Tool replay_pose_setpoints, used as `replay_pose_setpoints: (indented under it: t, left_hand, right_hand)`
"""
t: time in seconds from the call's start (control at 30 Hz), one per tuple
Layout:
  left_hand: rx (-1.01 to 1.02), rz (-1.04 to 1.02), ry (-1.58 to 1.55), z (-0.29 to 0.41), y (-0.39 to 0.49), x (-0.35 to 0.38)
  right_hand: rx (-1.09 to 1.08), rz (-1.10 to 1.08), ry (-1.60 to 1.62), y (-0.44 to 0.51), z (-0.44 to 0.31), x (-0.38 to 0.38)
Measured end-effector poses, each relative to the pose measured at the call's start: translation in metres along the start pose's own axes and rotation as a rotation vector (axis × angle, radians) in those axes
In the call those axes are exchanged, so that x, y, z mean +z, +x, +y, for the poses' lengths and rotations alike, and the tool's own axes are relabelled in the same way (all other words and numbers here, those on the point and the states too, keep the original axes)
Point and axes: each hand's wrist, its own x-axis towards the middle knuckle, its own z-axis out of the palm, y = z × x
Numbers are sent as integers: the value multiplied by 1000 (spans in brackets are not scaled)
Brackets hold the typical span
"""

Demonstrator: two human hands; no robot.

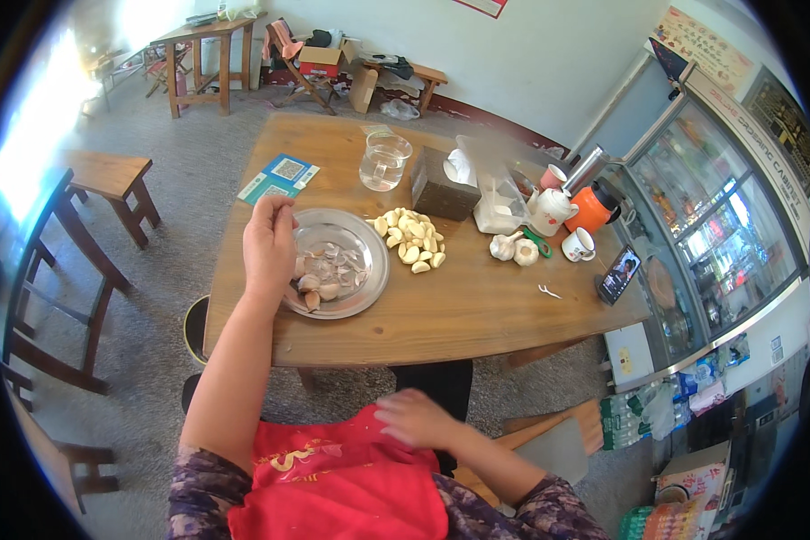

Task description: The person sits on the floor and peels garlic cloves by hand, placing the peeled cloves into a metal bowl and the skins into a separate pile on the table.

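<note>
My left hand [268, 236] is over the left rim of a round metal plate [371, 297], its fingers drawn together; whether anything is pinched in them is hidden. Papery garlic skins [341, 266] and a few unpeeled garlic cloves [312, 297] lie in the plate. Right beside it, a heap of peeled garlic cloves [415, 236] rests on the wooden table [445, 310]. Low in front of my body, my right hand [415, 418] is blurred over a red apron [351, 499], with fingers apart and nothing seen in it. Two whole garlic bulbs [526, 252] sit farther right.
Behind the garlic stand a glass jug of water [385, 165], a tissue box [442, 185] and a clear plastic container [496, 209]. A teapot [550, 209], orange flask [590, 206], mug [578, 245] and propped phone [619, 275] line the right side. A glass-doored display cabinet [722, 196] stands beyond.
</note>
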Motion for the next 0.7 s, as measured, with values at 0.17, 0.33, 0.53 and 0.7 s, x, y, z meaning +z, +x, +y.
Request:
replay_pose_setpoints:
  t: [0.17,0.33,0.53,0.7]
  left_hand:
    - [-83,128,-174,-17,12,-11]
    - [-175,179,-277,-16,15,-12]
    - [-58,17,94,-32,14,-12]
    - [147,-133,630,-19,5,-16]
  right_hand:
    - [692,246,-100,6,100,-1]
    - [404,-294,-84,33,6,9]
    - [429,-115,682,39,-15,5]
    - [143,71,825,62,-37,-71]
